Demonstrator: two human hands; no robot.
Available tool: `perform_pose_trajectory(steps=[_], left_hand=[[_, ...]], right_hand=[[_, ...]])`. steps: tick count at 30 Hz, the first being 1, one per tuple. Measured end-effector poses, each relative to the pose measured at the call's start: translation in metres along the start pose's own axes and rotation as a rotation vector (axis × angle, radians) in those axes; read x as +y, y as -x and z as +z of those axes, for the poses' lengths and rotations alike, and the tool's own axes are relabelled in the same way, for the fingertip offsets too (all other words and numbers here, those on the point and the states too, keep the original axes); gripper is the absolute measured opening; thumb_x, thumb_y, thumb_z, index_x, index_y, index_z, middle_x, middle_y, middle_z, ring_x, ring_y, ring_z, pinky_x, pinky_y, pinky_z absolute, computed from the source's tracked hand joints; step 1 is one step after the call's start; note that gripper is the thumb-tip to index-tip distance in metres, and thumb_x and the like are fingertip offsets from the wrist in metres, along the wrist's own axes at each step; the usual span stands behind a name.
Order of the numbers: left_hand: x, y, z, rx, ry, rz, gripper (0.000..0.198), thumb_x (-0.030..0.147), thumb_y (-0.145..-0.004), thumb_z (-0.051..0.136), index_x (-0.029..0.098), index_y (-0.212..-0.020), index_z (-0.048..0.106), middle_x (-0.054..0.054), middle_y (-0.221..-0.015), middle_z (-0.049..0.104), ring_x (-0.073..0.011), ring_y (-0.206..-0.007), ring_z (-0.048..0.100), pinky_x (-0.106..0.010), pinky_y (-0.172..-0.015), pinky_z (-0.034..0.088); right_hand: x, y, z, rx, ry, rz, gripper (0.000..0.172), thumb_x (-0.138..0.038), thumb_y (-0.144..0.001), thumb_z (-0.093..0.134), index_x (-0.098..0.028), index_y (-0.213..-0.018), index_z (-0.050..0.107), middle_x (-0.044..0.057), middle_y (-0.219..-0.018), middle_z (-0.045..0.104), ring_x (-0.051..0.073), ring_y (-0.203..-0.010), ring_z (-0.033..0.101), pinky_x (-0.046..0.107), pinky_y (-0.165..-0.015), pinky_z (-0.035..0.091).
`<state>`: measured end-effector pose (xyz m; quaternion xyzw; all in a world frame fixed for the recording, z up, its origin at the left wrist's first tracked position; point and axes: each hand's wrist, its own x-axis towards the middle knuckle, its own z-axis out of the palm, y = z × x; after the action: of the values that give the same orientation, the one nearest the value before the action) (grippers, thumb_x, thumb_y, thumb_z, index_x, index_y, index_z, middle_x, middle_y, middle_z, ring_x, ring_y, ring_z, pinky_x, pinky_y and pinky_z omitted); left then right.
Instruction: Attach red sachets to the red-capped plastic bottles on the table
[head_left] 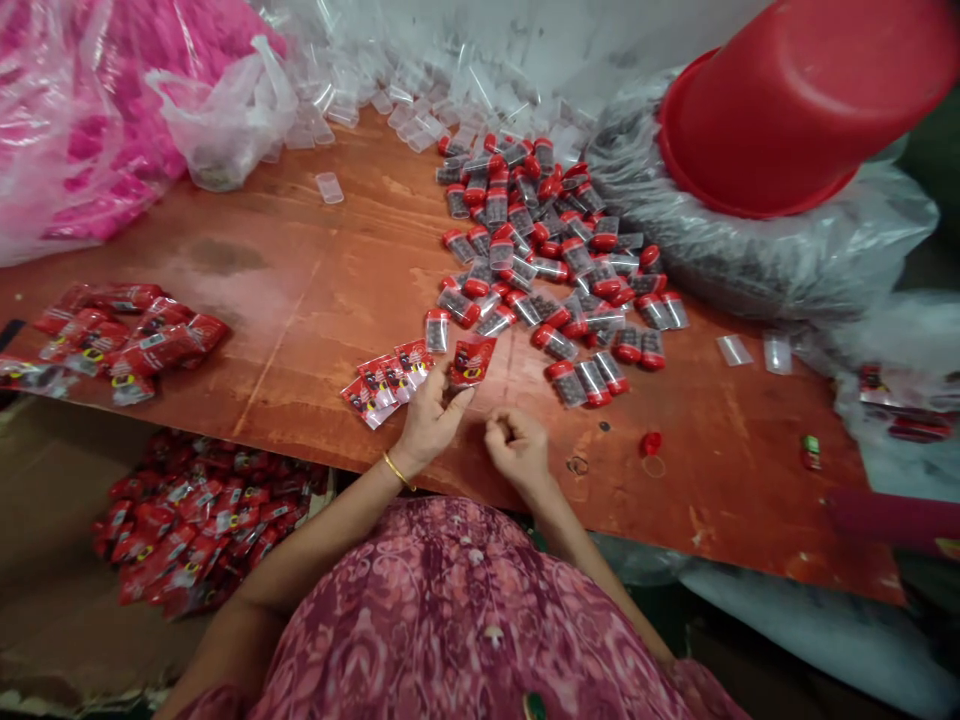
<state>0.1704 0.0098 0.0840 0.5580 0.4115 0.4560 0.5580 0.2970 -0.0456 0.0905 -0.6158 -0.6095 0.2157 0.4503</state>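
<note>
Between the thumb and fingers of my left hand [433, 425] is a small red printed packet [471, 362], held just above the table near its front edge. Beside that hand, a fanned row of flat red printed packets [382, 382] lies on the wood. My right hand [517, 445] is a little to the right, its fingers curled in. Whether something small is inside the curled fingers cannot be seen. Past both hands spreads a heap of small clear containers with red caps [555, 250] and dark contents. One such container [436, 330] stands close to my left fingertips.
Filled red packets [142, 335] lie at the left, above an open carton of more packets [202, 520]. Empty clear containers [420, 125] are piled at the back. A red bucket [780, 110] rests on a plastic sack [765, 260] at the right. A pink-filled bag [82, 120] stands far left.
</note>
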Motion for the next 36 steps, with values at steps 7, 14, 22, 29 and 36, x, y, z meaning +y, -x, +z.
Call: perform_pose_trajectory(steps=[7,14,22,29,36], left_hand=[[-0.013,0.006,0.0,-0.123,0.0,0.032,0.028,0.02,-0.084,0.051,0.017,-0.112,0.051,-0.009,-0.11,0.063,-0.0187,-0.103,0.06,-0.035,-0.095,0.044],[0.005,0.007,-0.005,-0.125,-0.316,0.071,0.026,0.019,-0.084,0.049,0.016,-0.108,0.058,-0.008,-0.103,0.067,-0.0198,-0.094,0.063,-0.032,-0.085,0.048],[0.005,0.011,-0.004,-0.13,-0.289,0.031,0.03,0.021,-0.084,0.049,0.019,-0.112,0.058,-0.007,-0.105,0.069,-0.02,-0.098,0.063,-0.031,-0.087,0.047],[0.009,0.012,-0.005,-0.15,-0.415,0.027,0.029,0.025,-0.086,0.047,0.018,-0.112,0.058,-0.007,-0.096,0.07,-0.0194,-0.086,0.065,-0.028,-0.078,0.048],[0.008,0.013,-0.004,-0.147,-0.461,0.029,0.029,0.026,-0.087,0.046,0.019,-0.113,0.057,-0.006,-0.098,0.07,-0.0198,-0.085,0.065,-0.028,-0.077,0.048]], right_hand=[[-0.005,-0.033,-0.017,-0.068,-0.323,0.439,0.025,-0.042,-0.068,0.062,-0.019,-0.062,0.055,-0.007,-0.045,0.044,0.006,-0.035,0.037,0.02,-0.035,0.027],[-0.011,-0.031,-0.002,-0.094,-0.567,0.641,0.032,-0.047,-0.059,0.07,-0.018,-0.059,0.056,-0.009,-0.042,0.045,0.003,-0.026,0.033,0.018,-0.025,0.024],[-0.012,-0.032,-0.006,-0.117,-0.796,0.805,0.023,-0.035,-0.055,0.07,-0.019,-0.06,0.055,-0.014,-0.034,0.033,0.001,-0.027,0.02,0.015,-0.024,0.032],[-0.015,-0.032,0.003,-0.036,-0.836,0.8,0.017,-0.029,-0.054,0.061,-0.021,-0.055,0.045,-0.014,-0.034,0.03,0.001,-0.027,0.02,0.014,-0.026,0.027],[-0.002,-0.025,0.013,-0.005,-0.696,0.725,0.022,-0.035,-0.059,0.061,-0.021,-0.057,0.044,-0.012,-0.041,0.035,0.002,-0.028,0.022,0.017,-0.026,0.026]])
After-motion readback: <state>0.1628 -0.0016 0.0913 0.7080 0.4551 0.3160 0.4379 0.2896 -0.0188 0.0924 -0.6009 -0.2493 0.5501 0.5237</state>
